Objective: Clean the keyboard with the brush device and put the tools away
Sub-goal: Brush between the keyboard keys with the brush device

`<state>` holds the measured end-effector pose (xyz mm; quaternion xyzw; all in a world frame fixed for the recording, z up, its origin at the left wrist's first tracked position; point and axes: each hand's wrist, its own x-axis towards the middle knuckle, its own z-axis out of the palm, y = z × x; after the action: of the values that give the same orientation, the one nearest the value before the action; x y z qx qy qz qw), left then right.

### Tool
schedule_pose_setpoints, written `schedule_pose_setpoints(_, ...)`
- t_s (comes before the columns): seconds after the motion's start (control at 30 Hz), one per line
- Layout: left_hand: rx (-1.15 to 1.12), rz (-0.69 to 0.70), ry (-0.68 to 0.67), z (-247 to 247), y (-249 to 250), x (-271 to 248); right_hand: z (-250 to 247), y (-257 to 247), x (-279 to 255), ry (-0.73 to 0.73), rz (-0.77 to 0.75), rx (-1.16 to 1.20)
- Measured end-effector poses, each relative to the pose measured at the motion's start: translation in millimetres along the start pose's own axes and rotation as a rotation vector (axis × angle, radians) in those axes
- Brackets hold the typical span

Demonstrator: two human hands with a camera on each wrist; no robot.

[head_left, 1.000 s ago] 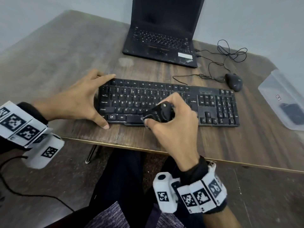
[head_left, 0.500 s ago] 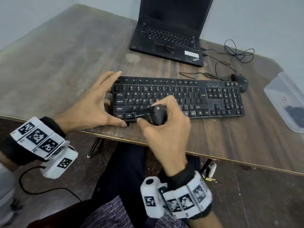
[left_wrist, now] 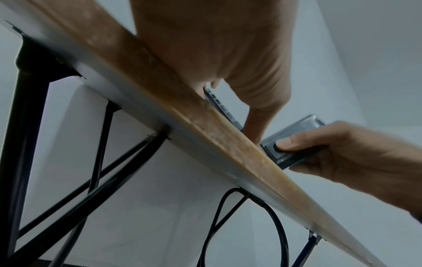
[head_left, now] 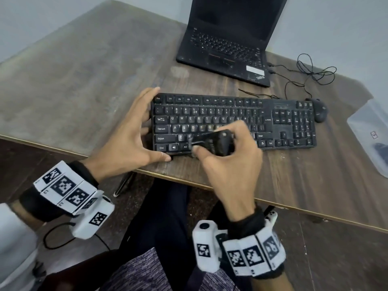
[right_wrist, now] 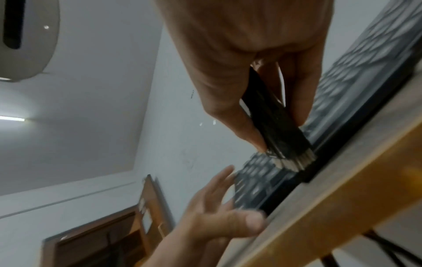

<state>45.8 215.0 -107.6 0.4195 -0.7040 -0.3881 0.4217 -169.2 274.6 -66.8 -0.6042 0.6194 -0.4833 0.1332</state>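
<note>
A black keyboard [head_left: 231,114] lies on the wooden table [head_left: 84,80], close to its front edge. My left hand [head_left: 147,127] braces the keyboard's left end, thumb at the front corner and straight fingers along the side up to the Esc corner. My right hand [head_left: 210,152] grips a black brush device [head_left: 220,141]. Its pale bristles [head_left: 191,143] touch the lower-left keys near Alt and X. In the right wrist view the brush [right_wrist: 274,122] stands tilted, with its bristles [right_wrist: 294,160] on the keys. The left wrist view shows the thumb of my right hand [left_wrist: 342,153] pressed on the brush [left_wrist: 294,137].
An open black laptop [head_left: 228,43] stands behind the keyboard. At its right end lies a black mouse [head_left: 320,110] with tangled cables [head_left: 310,72]. A clear plastic pouch [head_left: 371,135] holding something dark lies at the table's right edge. The table's front edge [head_left: 294,208] runs just under my wrists.
My right hand has swept the brush leftward along the bottom key rows, from the space bar toward Alt. My left hand stays on the keyboard's left end.
</note>
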Motion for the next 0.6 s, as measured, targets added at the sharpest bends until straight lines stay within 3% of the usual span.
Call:
schedule_pose_setpoints(0.1, -0.013, 0.005, 0.014, 2.5, 2.8, -2.7, -12.4, 7.7, 6.9, 0.087, 0.04, 0.052)
schedule_pose_setpoints(0.27, 0.002, 0.056, 0.032, 4.3, 5.5, -4.7, 16.8, -16.2, -16.3, -0.086, -0.066, 0.072)
schedule_pose_setpoints(0.43, -0.004, 0.038, 0.026, 4.0, 6.7, -5.2, 2.1, 4.6, -5.6, 0.084, -0.036, 0.116)
schedule_pose_setpoints(0.53, -0.006, 0.101, 0.032, 4.6, 8.7, -5.6, 19.1, -14.3, -19.6, -0.015, -0.086, 0.104)
schedule_pose_setpoints(0.6, -0.009, 0.113, 0.024, 5.3, 11.0, -6.6, 21.2, -12.0, -15.6, -0.006, -0.077, 0.117)
